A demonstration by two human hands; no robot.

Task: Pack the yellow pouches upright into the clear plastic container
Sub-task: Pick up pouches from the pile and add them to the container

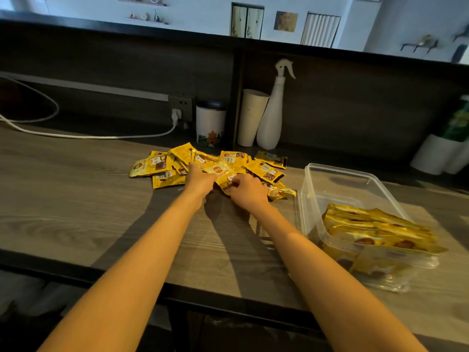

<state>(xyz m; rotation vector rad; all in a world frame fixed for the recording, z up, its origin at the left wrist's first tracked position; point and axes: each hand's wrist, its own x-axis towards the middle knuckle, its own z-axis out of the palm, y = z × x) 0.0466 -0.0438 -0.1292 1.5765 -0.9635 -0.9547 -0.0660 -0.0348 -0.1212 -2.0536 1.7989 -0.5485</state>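
Both on loose pile (175,165) mid-table (76,199). L hand (199,179) + R hand (247,190) each curled onto same yellow pouch (223,174), prob squaring it to go in upright. Clear plastic container (337,171) just R of pile; packed row (375,228) stands at near end.

One head-worn wide-angle view looks forward and down, close over the table (88,212).

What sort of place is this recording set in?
Likely the staff side of a shop or reception counter, though I can't be sure: a long wood-grain desk with a raised front ledge, a spray bottle and a paper cup tucked beneath it, and a room with wall shelves beyond.
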